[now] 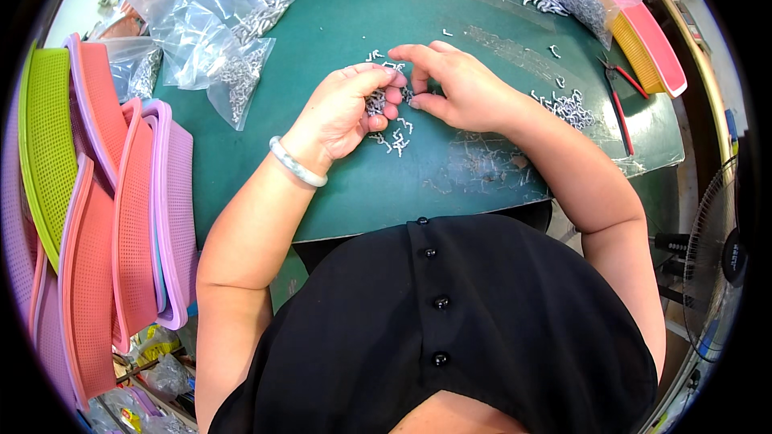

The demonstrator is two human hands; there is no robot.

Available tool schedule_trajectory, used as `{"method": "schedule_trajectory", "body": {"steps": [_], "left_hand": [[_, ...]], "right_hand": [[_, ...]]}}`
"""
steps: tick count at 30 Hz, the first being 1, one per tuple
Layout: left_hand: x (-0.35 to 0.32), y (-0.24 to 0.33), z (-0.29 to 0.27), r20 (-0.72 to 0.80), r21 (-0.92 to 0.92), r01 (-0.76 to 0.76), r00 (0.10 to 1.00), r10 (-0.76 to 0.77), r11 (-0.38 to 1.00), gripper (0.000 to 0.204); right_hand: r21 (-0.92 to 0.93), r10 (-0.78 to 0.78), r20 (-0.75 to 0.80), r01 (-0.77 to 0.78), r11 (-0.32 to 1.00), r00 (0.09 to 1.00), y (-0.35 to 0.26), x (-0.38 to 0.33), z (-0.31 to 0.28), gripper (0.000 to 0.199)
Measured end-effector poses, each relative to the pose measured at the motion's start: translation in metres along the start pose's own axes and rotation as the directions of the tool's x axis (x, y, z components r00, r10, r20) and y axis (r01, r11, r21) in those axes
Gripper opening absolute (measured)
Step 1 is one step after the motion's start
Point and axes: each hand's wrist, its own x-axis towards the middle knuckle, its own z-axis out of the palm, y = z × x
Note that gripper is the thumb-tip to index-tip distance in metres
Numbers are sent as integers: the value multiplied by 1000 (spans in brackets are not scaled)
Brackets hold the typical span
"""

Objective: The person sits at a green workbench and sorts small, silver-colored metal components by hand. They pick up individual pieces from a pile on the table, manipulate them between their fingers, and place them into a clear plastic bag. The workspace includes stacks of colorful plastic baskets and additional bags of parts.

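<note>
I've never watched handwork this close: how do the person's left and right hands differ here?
The left hand is cupped around small metal pieces; the right hand has its forefinger stretched out, apart from its thumb.
The left hand has a pale bracelet at its wrist; the right hand has none.
Both are close together over the green table.

At nine o'clock there are many plastic baskets, coral, purple and lime green, crowded together on their sides. At two o'clock, a yellow basket lies together with a pink basket. Near them, the pliers have red handles spread apart. After three o'clock stands a fan.
</note>
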Motion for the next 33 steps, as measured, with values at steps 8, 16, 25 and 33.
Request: {"method": "schedule_trajectory", "body": {"steps": [8,16,25,33], "left_hand": [[0,1,0,-11,4,5,1000,-5,1000,15],[-1,1,1,13,59,48,999,-49,997,15],[-2,-3,1,115,-26,98,989,-95,995,12],[-2,1,2,118,-48,73,991,-67,996,8]], "right_hand": [[29,-18,-98,21,999,995,2,0,6,50],[55,-95,-199,108,993,975,-5,-1,-1,57],[62,-139,-258,160,985,956,-14,-2,-4,56],[166,-54,-232,94,982,971,-4,0,-13,49]]}}
